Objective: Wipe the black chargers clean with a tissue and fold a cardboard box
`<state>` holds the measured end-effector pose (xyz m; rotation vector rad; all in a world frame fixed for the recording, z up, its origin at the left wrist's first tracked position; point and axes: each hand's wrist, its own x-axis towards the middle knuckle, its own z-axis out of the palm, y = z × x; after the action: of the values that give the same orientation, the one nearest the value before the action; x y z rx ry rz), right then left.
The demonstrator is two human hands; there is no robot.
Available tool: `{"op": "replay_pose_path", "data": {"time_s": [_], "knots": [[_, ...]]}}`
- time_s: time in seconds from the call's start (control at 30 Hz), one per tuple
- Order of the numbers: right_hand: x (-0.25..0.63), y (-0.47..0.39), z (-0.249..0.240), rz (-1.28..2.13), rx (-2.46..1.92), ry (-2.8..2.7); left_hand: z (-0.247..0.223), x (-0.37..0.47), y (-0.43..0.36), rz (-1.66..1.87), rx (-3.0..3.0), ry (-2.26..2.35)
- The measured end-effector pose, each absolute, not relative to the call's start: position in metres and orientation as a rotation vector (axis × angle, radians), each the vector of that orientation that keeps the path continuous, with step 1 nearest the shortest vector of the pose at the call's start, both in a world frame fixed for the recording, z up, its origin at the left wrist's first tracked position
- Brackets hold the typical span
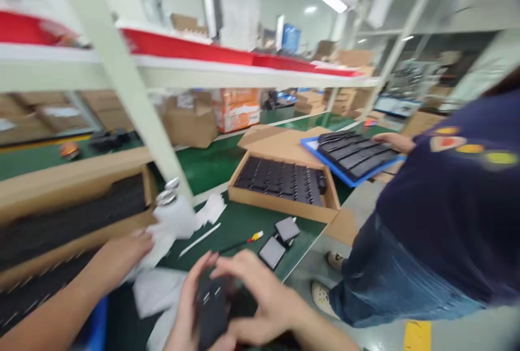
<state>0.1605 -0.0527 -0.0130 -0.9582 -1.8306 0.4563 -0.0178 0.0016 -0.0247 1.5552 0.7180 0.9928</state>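
A black power adapter with two metal prongs (212, 313) is between my hands, low in the head view. My left hand (184, 307) wraps its left side. From the right, my right hand (264, 294) curls around it, fingers meeting the adapter's top and lower edge; some blur hides the exact contact. Just beyond lie two grey-topped black square pieces (273, 252) and a cable with a yellow and red end (255, 236). White wipes (158, 288) are spread to the left of my hands.
A co-worker's hand (125, 253) reaches in from the left near a white pump bottle (174, 215). An open carton (280, 207) holds rows of black adapters. At right, another person holds a blue tray (353, 180) of black items. A slanted post (134, 96) supports the shelf.
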Motion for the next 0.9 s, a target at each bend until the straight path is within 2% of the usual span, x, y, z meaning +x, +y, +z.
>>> {"op": "replay_pose_path", "data": {"time_s": [0.1, 0.2, 0.4, 0.9], "knots": [[0.168, -0.061, 0.006, 0.393, -1.022, -1.776, 0.008, -0.021, -0.011, 0.873, 1.494, 0.668], [0.174, -0.061, 0.006, 0.455, -1.064, -1.756, 0.021, -0.020, -0.013, 0.800, 1.533, 0.629], [0.174, -0.062, -0.009, 0.658, -0.939, -1.685, 0.024, -0.014, -0.023, 0.923, 1.651, 0.708], [0.173, -0.057, -0.004, 0.693, -0.898, -1.752, 0.024, -0.018, -0.025, 1.112, 1.878, 0.808]]}}
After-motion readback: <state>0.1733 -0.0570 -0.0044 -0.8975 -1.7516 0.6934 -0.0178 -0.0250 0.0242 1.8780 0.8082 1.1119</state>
